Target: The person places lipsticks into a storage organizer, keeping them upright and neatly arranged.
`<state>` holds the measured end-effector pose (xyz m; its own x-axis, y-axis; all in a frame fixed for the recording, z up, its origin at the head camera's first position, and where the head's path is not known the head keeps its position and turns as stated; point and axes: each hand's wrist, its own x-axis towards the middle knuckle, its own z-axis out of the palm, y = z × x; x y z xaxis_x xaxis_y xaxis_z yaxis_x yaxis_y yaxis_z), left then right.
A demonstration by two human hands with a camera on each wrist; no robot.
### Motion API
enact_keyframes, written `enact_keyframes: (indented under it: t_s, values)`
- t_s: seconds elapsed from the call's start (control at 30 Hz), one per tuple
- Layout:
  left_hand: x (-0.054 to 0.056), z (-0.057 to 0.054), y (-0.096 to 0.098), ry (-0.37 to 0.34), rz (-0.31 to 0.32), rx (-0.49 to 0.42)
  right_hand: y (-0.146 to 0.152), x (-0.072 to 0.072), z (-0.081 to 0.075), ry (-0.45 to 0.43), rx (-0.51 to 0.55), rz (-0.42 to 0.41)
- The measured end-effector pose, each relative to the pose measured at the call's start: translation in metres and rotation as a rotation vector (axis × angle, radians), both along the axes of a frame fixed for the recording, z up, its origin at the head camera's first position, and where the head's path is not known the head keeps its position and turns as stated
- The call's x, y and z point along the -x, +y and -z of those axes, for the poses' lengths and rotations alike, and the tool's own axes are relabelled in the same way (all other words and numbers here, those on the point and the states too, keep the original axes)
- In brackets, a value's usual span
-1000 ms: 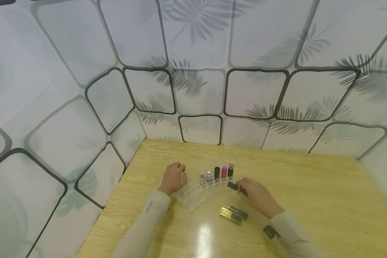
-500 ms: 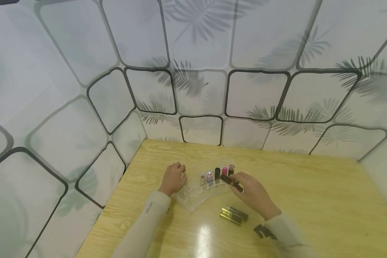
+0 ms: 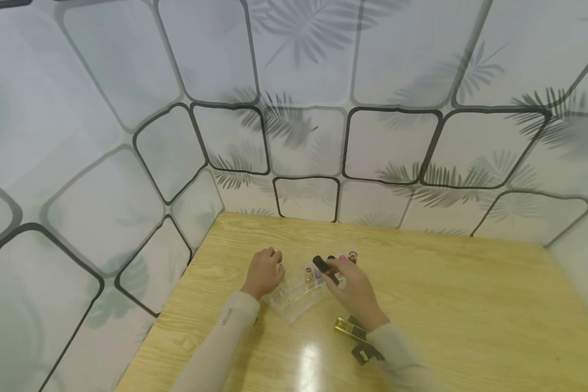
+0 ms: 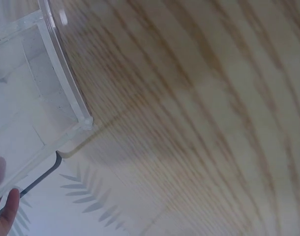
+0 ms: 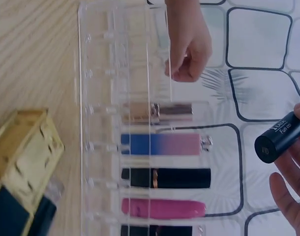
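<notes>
My right hand [image 3: 356, 287] pinches a black lipstick tube [image 3: 320, 264], tilted above the clear tiered lipstick holder [image 3: 291, 312]. White lettering shows on this lipstick tube [image 5: 278, 136] in the right wrist view. At the holder's left end, my left hand [image 3: 263, 272] grips its edge with curled fingers; the left wrist view shows only its fingertips [image 4: 10, 211]. Standing in the back row are a gold-and-brown tube [image 5: 172, 112], a blue-to-pink tube [image 5: 162, 144], a black tube [image 5: 184, 178], a magenta tube [image 5: 162, 208] and a dark tube [image 5: 179, 230]. The front slots hold nothing.
A gold-and-black lipstick [image 3: 345, 326] lies on the wooden table [image 3: 470, 305] in front of the holder, with a dark tube [image 5: 43, 216] beside it, partly hidden. A patterned wall [image 3: 304, 136] closes off the table's back and left sides.
My right hand has carried the black lipstick tube leftward along the holder, from its right end to near the left tubes. My left hand has stayed in place.
</notes>
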<state>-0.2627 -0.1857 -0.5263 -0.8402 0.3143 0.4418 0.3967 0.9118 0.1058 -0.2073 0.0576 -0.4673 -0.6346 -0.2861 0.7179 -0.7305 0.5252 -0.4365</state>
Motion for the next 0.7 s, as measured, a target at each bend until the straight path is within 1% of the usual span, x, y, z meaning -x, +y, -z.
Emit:
enact_keyframes:
  t_s: [0.07,0.17,0.27,0.33,0.4,0.47,0.57,0.7]
  values:
    - [-0.002,-0.001,0.000,0.018,-0.019,0.019,-0.007,0.000,0.002,-0.019,0.016,0.015]
    - [-0.004,-0.003,0.002,0.038,-0.080,0.063,-0.018,-0.001,0.006,-0.070,0.038,0.046]
    - [-0.007,-0.004,0.004,0.023,-0.172,0.108,-0.027,-0.001,0.010,-0.110,0.064,0.074]
    - [-0.011,-0.006,0.007,0.029,-0.238,0.120,-0.032,-0.001,0.012,-0.118,0.079,0.087]
    - [-0.014,-0.007,0.010,0.054,-0.289,0.114,-0.036,-0.001,0.015,-0.131,0.101,0.093]
    - [-0.016,-0.006,0.011,0.098,-0.325,0.098,-0.039,0.000,0.017,-0.155,0.127,0.090]
    - [-0.017,-0.003,0.013,0.152,-0.340,0.067,-0.044,0.002,0.021,-0.185,0.163,0.087]
    - [-0.016,0.000,0.014,0.190,-0.328,0.025,-0.050,0.003,0.025,-0.223,0.204,0.092]
